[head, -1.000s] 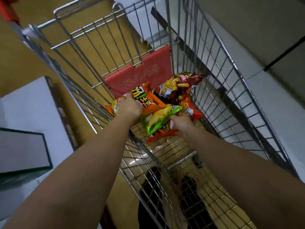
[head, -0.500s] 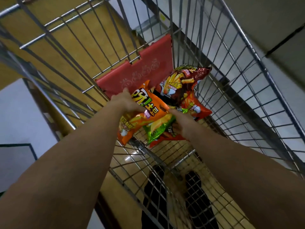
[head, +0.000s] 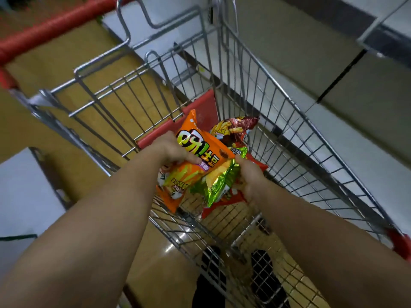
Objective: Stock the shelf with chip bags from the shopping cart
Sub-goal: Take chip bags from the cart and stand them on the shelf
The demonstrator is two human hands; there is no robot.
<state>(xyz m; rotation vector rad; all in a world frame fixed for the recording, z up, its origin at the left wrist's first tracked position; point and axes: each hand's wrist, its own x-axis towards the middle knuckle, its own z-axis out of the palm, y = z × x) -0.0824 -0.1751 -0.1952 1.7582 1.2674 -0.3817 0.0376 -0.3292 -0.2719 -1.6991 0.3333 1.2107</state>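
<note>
**Inspection: bags gripped in cart, none yet shelved**

The wire-mesh steel shopping cart [head: 289,138] is viewed from above, with its red push handle [head: 51,30] at 11 o'clock. At the centre of the basket a small pile of chip bags is observed against the red plastic seat flap [head: 206,107].

The left hand [head: 171,150] is closed on the large orange foil chip bag with bold white lettering [head: 195,156]; the thumb is laid across the bag's face and the fingers are curled behind its edge. The bag is tilted, one corner raised toward 12 o'clock, and appears lifted clear of the pile.

The right hand [head: 249,176] is curled round the glossy green foil chip bag [head: 220,181], gripped at its right edge. A red chip bag [head: 222,205] lies under the green one at 6 o'clock of it; whether it is also held cannot be told. A dark red and yellow chip bag [head: 233,130] remains in the basket at 1 o'clock of the pile, untouched.

The pale grey shelf unit [head: 333,70] stands beside the cart from 1 to 3 o'clock; no chip bags are seen on the visible portions.

The task is judged to be at the pick-up step. Lifting out, carrying to the shelf and placing are left to do, and at least one bag is left for another trip.
</note>
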